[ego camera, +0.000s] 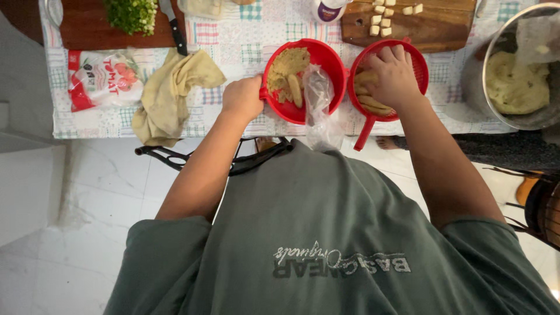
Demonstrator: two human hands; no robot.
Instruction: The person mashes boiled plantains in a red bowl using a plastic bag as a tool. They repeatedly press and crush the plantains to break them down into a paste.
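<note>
The left hand (242, 98) grips the rim of a red bowl (326, 58) holding tan food. The right hand (392, 76), fingers spread loosely, rests on pale pieces inside a red strainer (419, 67) just beside it.

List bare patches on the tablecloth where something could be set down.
Free: the strip of tablecloth between the yellow rag and the red bowl, which the left hand grips; another between the red strainer, where the right hand is, and the steel pot. Crowded: the gap between bowl and strainer, filled by a plastic bag.

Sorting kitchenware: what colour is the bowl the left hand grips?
Red bowl, gripped by the left hand; head view.
</note>
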